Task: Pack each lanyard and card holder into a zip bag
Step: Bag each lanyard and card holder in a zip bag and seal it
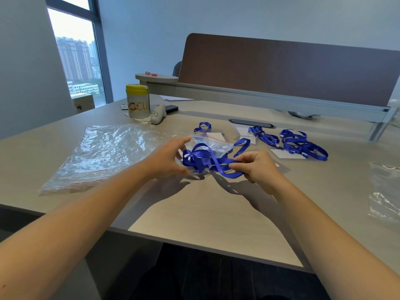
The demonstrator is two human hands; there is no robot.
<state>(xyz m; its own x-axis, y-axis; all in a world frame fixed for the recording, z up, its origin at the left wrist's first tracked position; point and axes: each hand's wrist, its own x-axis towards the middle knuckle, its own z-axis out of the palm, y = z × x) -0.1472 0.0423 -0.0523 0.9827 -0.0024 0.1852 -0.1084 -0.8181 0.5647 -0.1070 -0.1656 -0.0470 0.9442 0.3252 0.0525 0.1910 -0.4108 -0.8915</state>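
Single head view, wide-angle, looks forward and down over desk (194,213) from seated edge; forearms enter from bottom, close; partition (281,68) and window (75,57) far behind.

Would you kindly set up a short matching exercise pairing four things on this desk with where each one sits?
Things:
1. small zip bag
2. yellow-lidded canister
3. loose lanyards
4. large plastic bag

Places:
A. flat on the desk's left side
B. far right of the hands
C. held by the left hand
D. far left, near the window

Pairs: 1-C, 2-D, 3-B, 4-A
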